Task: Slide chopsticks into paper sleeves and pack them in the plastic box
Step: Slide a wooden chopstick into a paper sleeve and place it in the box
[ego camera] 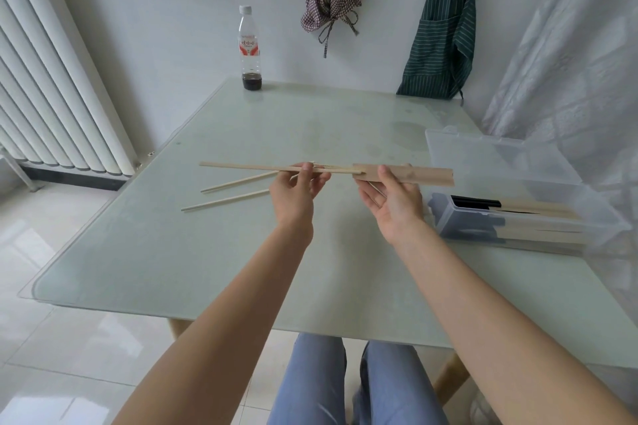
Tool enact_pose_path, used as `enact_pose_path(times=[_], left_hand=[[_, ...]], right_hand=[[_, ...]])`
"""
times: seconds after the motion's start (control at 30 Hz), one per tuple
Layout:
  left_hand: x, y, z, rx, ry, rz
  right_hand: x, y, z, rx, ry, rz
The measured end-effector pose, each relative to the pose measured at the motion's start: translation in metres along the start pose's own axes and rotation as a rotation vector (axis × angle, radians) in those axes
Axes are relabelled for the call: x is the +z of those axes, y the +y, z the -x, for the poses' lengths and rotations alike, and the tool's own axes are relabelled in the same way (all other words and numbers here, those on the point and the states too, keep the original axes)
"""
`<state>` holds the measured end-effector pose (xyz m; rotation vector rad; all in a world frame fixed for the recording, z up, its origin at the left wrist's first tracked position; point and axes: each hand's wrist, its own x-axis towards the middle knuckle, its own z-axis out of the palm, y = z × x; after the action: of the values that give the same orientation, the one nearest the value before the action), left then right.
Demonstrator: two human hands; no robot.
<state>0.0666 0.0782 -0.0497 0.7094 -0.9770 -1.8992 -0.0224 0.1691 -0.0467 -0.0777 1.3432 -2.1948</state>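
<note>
The left hand [299, 183] pinches a chopstick pair [262, 167], tips just inside the paper sleeve [407, 174]. The right hand [392, 198] holds that sleeve, its grip closed round it, left of the plastic box [518, 217].

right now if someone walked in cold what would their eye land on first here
Most likely the two hands in mid-table: the left hand pinches a pair of chopsticks whose tips enter the brown paper sleeve that the right hand holds. Next, the clear plastic box at the right edge of the table, with sleeved pairs already inside, and two loose chopsticks on the glass table beside the left hand.
</note>
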Motion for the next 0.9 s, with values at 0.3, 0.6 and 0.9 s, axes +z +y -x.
enact_pose_path(times=[0.3, 0.6, 0.9], left_hand=[[0.0021, 0.0008, 0.0018, -0.008, -0.029, -0.002], [-0.0002, 0.0046, 0.0031, -0.091, 0.010, 0.035], [-0.0019, 0.0044, 0.0061, -0.141, -0.037, -0.067]], right_hand=[[0.0015, 0.0015, 0.0015, 0.009, -0.034, -0.002], [0.0014, -0.0017, 0.0025, -0.021, -0.019, -0.008], [-0.0026, 0.0002, 0.0062, -0.019, -0.021, -0.016]])
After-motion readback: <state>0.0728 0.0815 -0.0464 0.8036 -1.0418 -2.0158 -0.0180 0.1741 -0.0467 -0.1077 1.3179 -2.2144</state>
